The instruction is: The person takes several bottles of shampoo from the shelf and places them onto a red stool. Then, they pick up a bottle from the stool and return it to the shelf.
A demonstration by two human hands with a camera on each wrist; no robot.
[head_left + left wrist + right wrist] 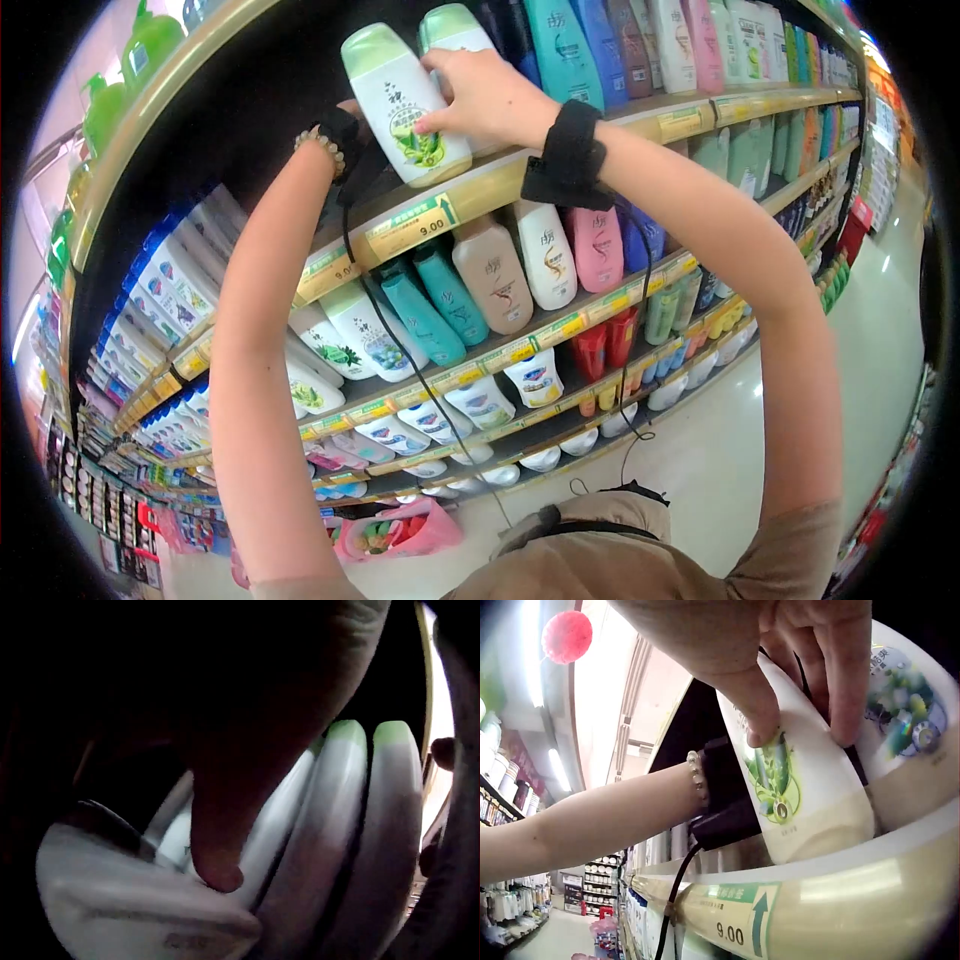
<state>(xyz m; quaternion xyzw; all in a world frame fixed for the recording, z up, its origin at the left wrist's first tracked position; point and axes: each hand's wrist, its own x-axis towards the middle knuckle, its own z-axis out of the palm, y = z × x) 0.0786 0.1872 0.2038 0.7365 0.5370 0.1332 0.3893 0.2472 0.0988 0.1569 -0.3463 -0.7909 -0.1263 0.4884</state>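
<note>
In the head view a white body wash bottle [405, 110] with a pale green cap and a green plant label leans at the shelf's front edge. My right hand [490, 98] grips it, thumb on the label and fingers round its side. A second green-capped bottle [455, 30] stands behind my right fingers. My left hand [247, 765] reaches into the dark shelf, largely hidden behind the front bottle in the head view. In the left wrist view its thumb [219, 874] points down beside a tilted white bottle [135, 900]; its other fingers are lost in shadow.
Along the top shelf stand teal bottles [565, 50] and other coloured ones. A price tag [415, 228] reading 9.00 is on the shelf edge. Lower shelves hold more bottles, such as a beige one [492, 275]. A cable [385, 320] hangs from the left wrist.
</note>
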